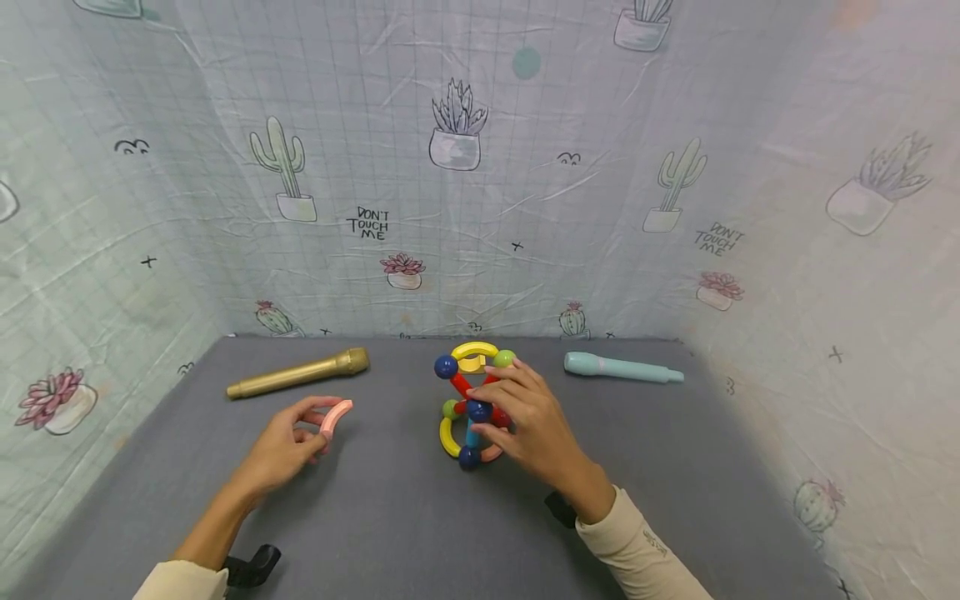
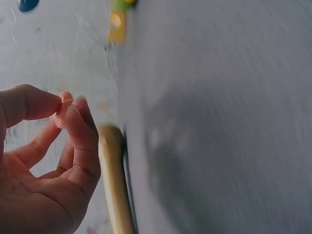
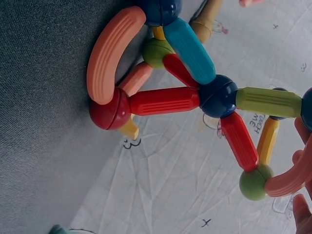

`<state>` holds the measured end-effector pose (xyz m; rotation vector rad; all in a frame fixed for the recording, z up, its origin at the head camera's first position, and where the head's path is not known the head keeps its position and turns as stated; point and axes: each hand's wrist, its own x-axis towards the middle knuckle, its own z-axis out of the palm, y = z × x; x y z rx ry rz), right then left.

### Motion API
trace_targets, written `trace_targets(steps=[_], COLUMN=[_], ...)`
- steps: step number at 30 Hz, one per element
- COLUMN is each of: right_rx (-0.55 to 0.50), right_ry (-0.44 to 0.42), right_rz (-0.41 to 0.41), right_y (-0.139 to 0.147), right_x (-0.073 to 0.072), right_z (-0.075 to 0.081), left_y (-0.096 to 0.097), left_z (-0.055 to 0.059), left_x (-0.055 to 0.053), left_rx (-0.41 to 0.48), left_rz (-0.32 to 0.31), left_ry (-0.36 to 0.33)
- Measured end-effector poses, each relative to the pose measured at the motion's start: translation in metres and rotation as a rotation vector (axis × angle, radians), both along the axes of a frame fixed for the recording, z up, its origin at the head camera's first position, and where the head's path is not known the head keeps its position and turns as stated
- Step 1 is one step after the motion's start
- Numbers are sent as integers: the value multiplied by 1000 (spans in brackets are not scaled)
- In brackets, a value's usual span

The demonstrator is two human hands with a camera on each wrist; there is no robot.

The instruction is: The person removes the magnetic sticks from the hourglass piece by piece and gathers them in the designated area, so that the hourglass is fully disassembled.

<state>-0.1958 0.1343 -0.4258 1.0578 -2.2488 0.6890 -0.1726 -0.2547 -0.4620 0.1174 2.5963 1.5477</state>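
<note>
My left hand (image 1: 288, 442) pinches a curved salmon-pink magnetic stick (image 1: 336, 417) between thumb and fingertips, above the grey table; the left wrist view shows just a bit of the stick (image 2: 62, 111). A magnetic ball-and-stick structure (image 1: 467, 437) stands at the table's middle, built of straight and curved sticks with blue, green and red balls. At its top, my right hand (image 1: 536, 425) grips it by a blue ball (image 1: 478, 410). From the right wrist view, fingers (image 3: 301, 214) show beside a curved salmon stick (image 3: 292, 178) joined to a green ball (image 3: 256, 183). The palm is out of that view.
A gold microphone-shaped stick (image 1: 296, 377) lies at the back left of the grey table (image 1: 390, 525). Its light-blue counterpart (image 1: 622, 367) lies at the back right. Just behind the structure sits a yellow piece (image 1: 472, 363). Printed cloth (image 1: 480, 208) hangs along the back and sides.
</note>
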Motion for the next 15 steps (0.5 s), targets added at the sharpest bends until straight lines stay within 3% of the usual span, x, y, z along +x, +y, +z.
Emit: trace_targets(steps=[15], right_rx=[-17], right_ry=[23], right_rz=[-37], right_y=[11], right_x=[-1], right_z=[5], left_y=[-91], left_z=[-15], left_x=[30], left_rx=[-220], left_rz=[100], left_ry=[-41])
